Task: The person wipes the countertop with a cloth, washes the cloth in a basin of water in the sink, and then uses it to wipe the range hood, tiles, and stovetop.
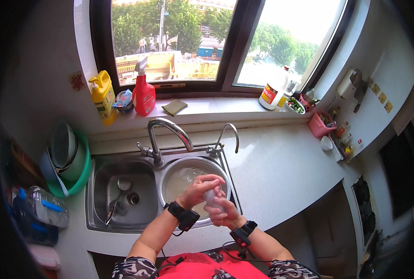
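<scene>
Over the right-hand sink basin, my left hand (198, 189) and my right hand (227, 213) are closed together around a small pale, translucent thing (210, 197). My fingers cover much of it, so its kind does not show. Beneath them a round metal bowl (166, 179) sits in the basin with cloudy water (181, 179) in it. The curved chrome faucet (172, 124) arches just beyond the bowl, and a thinner tap (235, 135) stands to its right. Both wrists wear black straps with small devices.
A ladle (118, 197) lies in the left basin (103, 179). Left of the sink stand a green tub (84, 172) with stacked bowls and a clear plastic jug (48, 207). A red spray bottle (144, 96) and a yellow pump bottle (104, 97) line the windowsill; a pink basket (317, 126) sits far right.
</scene>
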Available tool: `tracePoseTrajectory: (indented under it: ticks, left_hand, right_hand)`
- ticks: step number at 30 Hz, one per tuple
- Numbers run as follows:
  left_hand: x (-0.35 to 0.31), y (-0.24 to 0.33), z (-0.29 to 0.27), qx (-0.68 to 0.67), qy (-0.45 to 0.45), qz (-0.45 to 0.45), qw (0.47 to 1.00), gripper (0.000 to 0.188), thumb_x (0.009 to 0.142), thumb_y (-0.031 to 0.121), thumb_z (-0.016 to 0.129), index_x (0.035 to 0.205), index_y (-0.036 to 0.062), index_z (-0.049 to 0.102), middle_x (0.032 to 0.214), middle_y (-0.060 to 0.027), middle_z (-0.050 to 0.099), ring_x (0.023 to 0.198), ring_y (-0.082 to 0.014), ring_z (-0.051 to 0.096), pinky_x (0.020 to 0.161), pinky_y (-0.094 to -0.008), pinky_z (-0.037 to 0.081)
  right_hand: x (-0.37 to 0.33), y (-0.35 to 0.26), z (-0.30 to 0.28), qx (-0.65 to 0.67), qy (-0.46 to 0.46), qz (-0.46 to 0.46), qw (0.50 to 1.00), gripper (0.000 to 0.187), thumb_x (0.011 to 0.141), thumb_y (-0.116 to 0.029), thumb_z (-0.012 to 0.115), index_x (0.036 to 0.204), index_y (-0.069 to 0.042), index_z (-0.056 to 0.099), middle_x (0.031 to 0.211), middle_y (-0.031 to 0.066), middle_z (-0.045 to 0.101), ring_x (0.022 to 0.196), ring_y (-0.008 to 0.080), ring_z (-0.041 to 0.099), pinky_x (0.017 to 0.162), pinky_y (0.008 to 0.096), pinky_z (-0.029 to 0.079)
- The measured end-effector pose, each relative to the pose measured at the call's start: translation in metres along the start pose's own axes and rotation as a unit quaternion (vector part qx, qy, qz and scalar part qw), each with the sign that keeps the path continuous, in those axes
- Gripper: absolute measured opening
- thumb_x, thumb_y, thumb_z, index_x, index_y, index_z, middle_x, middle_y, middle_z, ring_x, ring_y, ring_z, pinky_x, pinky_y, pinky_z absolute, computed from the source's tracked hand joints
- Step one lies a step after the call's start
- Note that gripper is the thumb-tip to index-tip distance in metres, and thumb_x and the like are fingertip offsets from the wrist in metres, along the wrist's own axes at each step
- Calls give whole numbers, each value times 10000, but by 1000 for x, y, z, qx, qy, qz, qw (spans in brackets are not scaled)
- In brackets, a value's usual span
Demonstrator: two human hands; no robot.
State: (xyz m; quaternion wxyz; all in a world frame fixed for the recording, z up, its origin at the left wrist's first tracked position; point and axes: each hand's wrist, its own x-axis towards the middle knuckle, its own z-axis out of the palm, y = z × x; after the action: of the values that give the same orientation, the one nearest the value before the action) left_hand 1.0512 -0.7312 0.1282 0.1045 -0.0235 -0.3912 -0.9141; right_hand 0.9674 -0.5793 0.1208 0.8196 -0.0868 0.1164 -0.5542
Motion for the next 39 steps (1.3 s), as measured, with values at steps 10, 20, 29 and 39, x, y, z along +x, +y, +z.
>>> tracePoseTrajectory:
  ticks: [10,20,29,39]
  left_hand:
    - [15,-46,-17,60,158,-95,981,214,984,167,534,1003,-23,632,668,23,503,576,-80,481,529,-244,427]
    - [38,-107,-32,185,298,-89,932,221,989,160,506,898,-8,617,573,0,475,461,-92,438,462,-272,415]
    - [82,-182,-28,385,361,13,849,297,950,253,574,912,-35,637,668,-76,612,595,-161,583,560,-316,492]
    - [164,-275,177,201,182,-116,956,664,873,273,722,1339,-57,383,1079,-170,600,909,-230,640,702,-322,568]
  right_hand:
    - [6,11,-13,-293,339,-13,894,330,950,-273,566,663,-200,423,535,-88,332,387,43,318,339,215,229]
    - [7,23,-126,-621,398,-188,648,338,860,-275,605,1026,20,608,894,181,651,852,292,636,780,417,483]
    - [-70,-16,-102,-604,497,-68,620,776,760,-429,701,1297,65,438,861,213,670,764,300,676,643,383,526]
    - [-330,-47,-102,-349,502,-345,712,707,908,-356,669,1405,32,349,879,84,639,651,108,577,507,239,432]
